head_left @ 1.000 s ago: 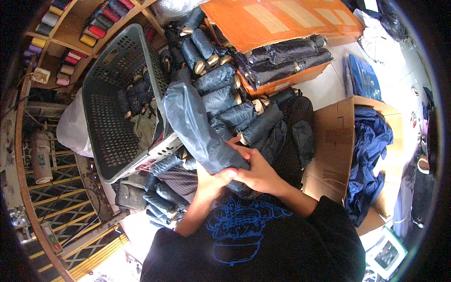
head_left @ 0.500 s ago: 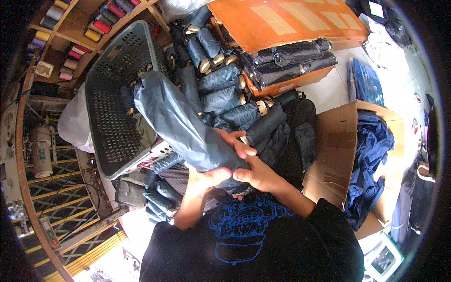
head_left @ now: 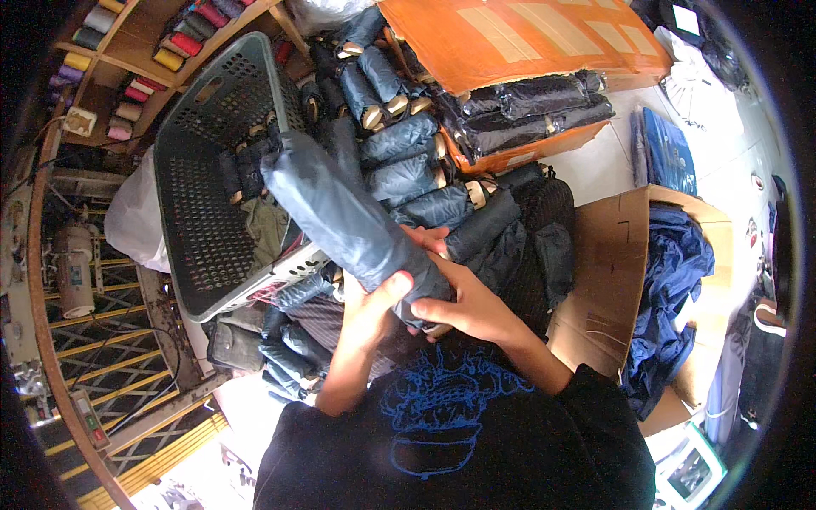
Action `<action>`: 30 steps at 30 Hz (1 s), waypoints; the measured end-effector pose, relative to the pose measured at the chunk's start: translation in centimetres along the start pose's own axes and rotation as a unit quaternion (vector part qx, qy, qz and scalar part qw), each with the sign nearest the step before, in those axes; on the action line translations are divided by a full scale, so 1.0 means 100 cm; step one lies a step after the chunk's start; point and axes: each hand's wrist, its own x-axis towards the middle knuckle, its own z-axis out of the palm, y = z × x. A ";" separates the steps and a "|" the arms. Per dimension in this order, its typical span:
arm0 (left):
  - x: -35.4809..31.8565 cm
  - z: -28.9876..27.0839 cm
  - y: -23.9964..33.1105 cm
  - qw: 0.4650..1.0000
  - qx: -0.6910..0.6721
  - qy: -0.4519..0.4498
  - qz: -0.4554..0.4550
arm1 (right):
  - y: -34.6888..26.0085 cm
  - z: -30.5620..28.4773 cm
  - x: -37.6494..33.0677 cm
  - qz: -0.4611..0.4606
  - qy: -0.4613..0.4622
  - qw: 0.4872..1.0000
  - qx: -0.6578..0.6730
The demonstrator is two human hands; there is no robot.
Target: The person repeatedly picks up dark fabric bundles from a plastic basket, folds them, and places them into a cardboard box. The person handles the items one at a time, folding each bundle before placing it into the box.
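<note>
I see a long blue-grey wrapped roll (head_left: 336,208) held up at a slant above the pile, its lower end in both hands. The left hand (head_left: 372,302) wraps it with the thumb on top, fingers hidden from me; the right hand (head_left: 467,297) grips the near end, thumb across it and fingers behind. The roll's far end covers part of the dark perforated basket (head_left: 191,293), in which I make out small dark rolls (head_left: 248,170) and an olive cloth (head_left: 265,225). Similar rolls (head_left: 404,140) lie heaped beyond the hands. Behind them an orange box (head_left: 625,64) holds dark parcels in clear plastic (head_left: 544,98); to the right, an open cardboard box (head_left: 599,280) holds crumpled blue cloth (head_left: 676,272). Thread spools (head_left: 189,42) fill the shelf at upper left. The orange box carries a small white label (head_left: 517,159), too tiny for me to read
</note>
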 end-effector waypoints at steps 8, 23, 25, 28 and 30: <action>0.012 0.014 0.002 0.998 -0.057 0.003 0.021 | 0.000 0.008 -0.006 0.081 0.082 0.993 0.037; 0.012 0.004 0.005 0.996 -0.076 -0.011 0.036 | 0.002 -0.005 -0.001 0.043 -0.045 0.996 0.057; 0.013 0.003 0.014 0.995 -0.079 -0.049 0.045 | 0.005 -0.003 0.000 0.043 -0.033 0.999 -0.001; 0.012 -0.001 0.007 0.992 -0.118 -0.030 0.033 | 0.007 0.012 0.000 0.031 0.060 0.998 0.009; 0.013 0.009 -0.002 0.994 -0.098 0.009 0.054 | 0.008 0.015 -0.001 0.012 0.109 0.994 0.030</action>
